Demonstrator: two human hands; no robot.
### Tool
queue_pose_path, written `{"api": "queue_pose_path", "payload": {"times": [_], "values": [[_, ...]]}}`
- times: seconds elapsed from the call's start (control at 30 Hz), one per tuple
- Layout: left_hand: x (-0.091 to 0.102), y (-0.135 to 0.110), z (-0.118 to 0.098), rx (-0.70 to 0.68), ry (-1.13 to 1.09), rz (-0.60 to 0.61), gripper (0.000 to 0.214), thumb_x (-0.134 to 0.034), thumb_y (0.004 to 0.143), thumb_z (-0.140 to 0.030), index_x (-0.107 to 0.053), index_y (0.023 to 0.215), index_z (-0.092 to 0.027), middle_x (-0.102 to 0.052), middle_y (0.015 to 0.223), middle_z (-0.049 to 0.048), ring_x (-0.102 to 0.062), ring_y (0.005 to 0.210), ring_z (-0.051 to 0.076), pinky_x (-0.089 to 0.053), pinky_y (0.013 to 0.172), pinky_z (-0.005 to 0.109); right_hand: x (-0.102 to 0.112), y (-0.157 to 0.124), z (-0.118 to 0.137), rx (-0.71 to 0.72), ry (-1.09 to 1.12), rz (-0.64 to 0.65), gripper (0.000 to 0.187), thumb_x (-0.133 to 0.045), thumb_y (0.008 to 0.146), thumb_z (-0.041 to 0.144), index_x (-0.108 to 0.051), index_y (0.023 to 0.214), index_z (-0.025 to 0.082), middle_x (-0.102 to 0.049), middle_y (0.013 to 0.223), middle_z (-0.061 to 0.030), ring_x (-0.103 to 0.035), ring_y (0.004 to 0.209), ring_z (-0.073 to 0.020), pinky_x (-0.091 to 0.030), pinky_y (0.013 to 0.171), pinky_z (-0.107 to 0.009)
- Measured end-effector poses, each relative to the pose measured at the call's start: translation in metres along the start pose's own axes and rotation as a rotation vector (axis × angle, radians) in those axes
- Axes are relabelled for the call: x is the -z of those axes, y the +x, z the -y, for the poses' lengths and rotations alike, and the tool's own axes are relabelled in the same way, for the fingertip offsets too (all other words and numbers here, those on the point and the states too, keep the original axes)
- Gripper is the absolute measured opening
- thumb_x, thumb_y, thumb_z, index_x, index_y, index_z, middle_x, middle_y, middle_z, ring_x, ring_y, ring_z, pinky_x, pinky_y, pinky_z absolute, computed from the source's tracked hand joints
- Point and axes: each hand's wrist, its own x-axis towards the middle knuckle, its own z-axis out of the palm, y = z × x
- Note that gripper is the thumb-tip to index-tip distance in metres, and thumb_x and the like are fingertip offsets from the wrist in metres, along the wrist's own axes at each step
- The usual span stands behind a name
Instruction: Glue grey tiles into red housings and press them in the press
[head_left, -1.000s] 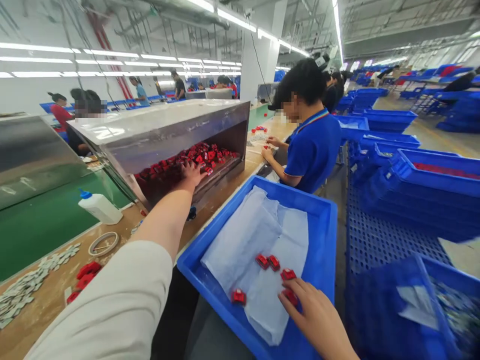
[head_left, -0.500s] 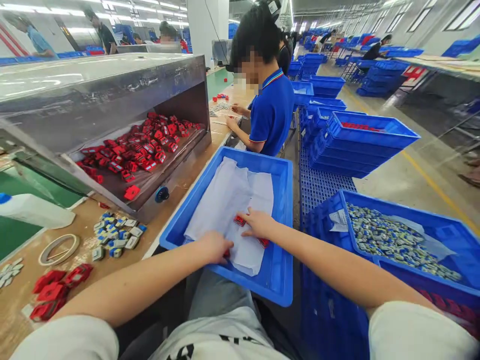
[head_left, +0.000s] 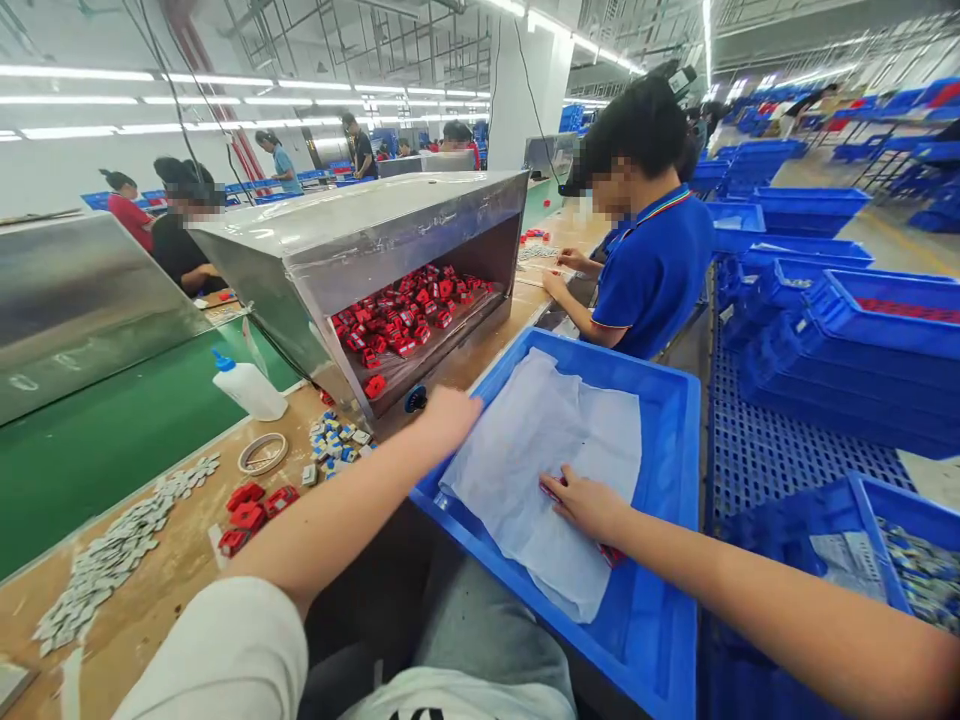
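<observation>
My left hand hovers over the near-left rim of a blue bin, close to the open front of a steel box; its fingers point away and are hidden. My right hand lies flat, fingers stretched out, on white paper lining the bin. It covers small red parts that peek out at its edges. Many more red parts lie inside the steel box.
On the wooden bench lie red parts, small blue-white parts, grey pieces, a tape ring and a glue bottle beside a green belt. A co-worker in a blue shirt sits beyond. Stacked blue bins stand right.
My left hand went from the steel box down into the bin, then lifted back toward the box. My right hand stayed on the red parts on the paper. My view swung left again.
</observation>
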Motion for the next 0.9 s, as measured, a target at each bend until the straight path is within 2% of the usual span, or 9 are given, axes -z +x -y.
{"api": "queue_pose_path", "payload": {"times": [0.1, 0.17, 0.23, 0.3, 0.47, 0.6, 0.73, 0.83, 0.9], "values": [[0.029, 0.009, 0.058, 0.263, 0.101, -0.079, 0.039, -0.043, 0.103, -0.010, -0.064, 0.134, -0.002, -0.072, 0.128, 0.0320, -0.067, 0.127, 0.041, -0.044, 0.107, 0.056, 0.002, 0.000, -0.002, -0.008, 0.054, 0.019, 0.050, -0.040, 0.106, 0.025, -0.058, 0.151, 0.029, -0.059, 0.141, -0.0202, -0.075, 0.091, -0.0262, -0.047, 0.073, -0.033], [0.035, 0.004, 0.072, 0.347, 0.156, -0.125, 0.044, -0.039, 0.104, -0.011, -0.057, 0.145, -0.004, -0.065, 0.141, 0.0319, -0.057, 0.139, 0.042, -0.036, 0.114, 0.060, 0.003, 0.004, -0.003, 0.006, 0.089, 0.016, 0.050, -0.038, 0.105, 0.023, -0.061, 0.149, 0.031, -0.061, 0.138, -0.0178, -0.072, 0.085, -0.0231, -0.045, 0.072, -0.032], [0.028, -0.012, 0.063, 0.341, 0.172, -0.185, 0.045, -0.043, 0.106, -0.019, -0.055, 0.148, -0.008, -0.061, 0.148, 0.0296, -0.053, 0.142, 0.042, -0.037, 0.114, 0.058, 0.003, 0.009, -0.005, 0.023, 0.132, -0.005, 0.048, -0.039, 0.105, 0.023, -0.065, 0.144, 0.032, -0.063, 0.133, -0.0154, -0.069, 0.079, -0.0204, -0.044, 0.071, -0.031], [0.009, -0.037, 0.038, 0.193, 0.106, -0.207, 0.045, -0.054, 0.105, -0.034, -0.059, 0.143, -0.011, -0.067, 0.139, 0.0251, -0.061, 0.130, 0.040, -0.046, 0.104, 0.051, -0.001, 0.015, -0.008, 0.025, 0.186, -0.032, 0.045, -0.041, 0.103, 0.022, -0.069, 0.138, 0.031, -0.063, 0.128, -0.0143, -0.066, 0.074, -0.0182, -0.043, 0.071, -0.031], [-0.071, -0.102, -0.026, -0.264, -0.326, -0.152, 0.046, -0.057, 0.103, -0.059, -0.065, 0.134, -0.026, -0.075, 0.127, 0.0074, -0.068, 0.117, 0.026, -0.048, 0.096, 0.041, 0.005, 0.042, -0.019, 0.024, 0.413, -0.102, 0.046, -0.054, 0.100, 0.030, -0.064, 0.145, 0.027, -0.062, 0.128, -0.0155, -0.066, 0.076, -0.0179, -0.050, 0.077, -0.032], [-0.126, -0.119, -0.042, -0.294, -0.435, -0.179, 0.043, -0.056, 0.102, -0.062, -0.073, 0.109, -0.023, -0.076, 0.098, 0.0072, -0.069, 0.094, 0.025, -0.046, 0.082, 0.039, 0.074, 0.089, 0.013, 0.171, 0.799, -0.311, 0.049, -0.068, 0.094, 0.034, -0.062, 0.141, 0.024, -0.070, 0.115, -0.0094, -0.068, 0.100, -0.0228, -0.054, 0.097, -0.035], [-0.151, -0.114, -0.044, -0.293, -0.455, -0.330, 0.043, -0.054, 0.100, -0.059, -0.075, 0.103, -0.021, -0.072, 0.089, 0.0097, -0.065, 0.086, 0.024, -0.045, 0.078, 0.039, 0.188, 0.157, 0.111, 0.549, 1.065, -0.587, 0.051, -0.073, 0.093, 0.030, -0.057, 0.141, 0.023, -0.071, 0.128, -0.0038, -0.067, 0.114, -0.0196, -0.053, 0.106, -0.034], [-0.155, -0.112, -0.046, -0.298, -0.453, -0.401, 0.041, -0.053, 0.100, -0.056, -0.075, 0.101, -0.022, -0.072, 0.088, 0.0091, -0.064, 0.082, 0.023, -0.043, 0.074, 0.039, 0.254, 0.199, 0.185, 0.501, 0.962, -0.537, 0.060, -0.082, 0.089, 0.028, -0.059, 0.144, 0.017, -0.073, 0.122, -0.0061, -0.065, 0.118, -0.0234, -0.052, 0.108, -0.037], [-0.156, -0.112, -0.047, -0.303, -0.444, -0.427, 0.041, -0.052, 0.100, -0.056, -0.074, 0.102, -0.022, -0.072, 0.087, 0.0090, -0.064, 0.082, 0.023, -0.043, 0.073, 0.038, 0.277, 0.212, 0.210, 0.517, 0.934, -0.491, 0.063, -0.080, 0.093, 0.029, -0.056, 0.150, 0.018, -0.073, 0.126, -0.0077, -0.066, 0.118, -0.0235, -0.052, 0.109, -0.037]]}}
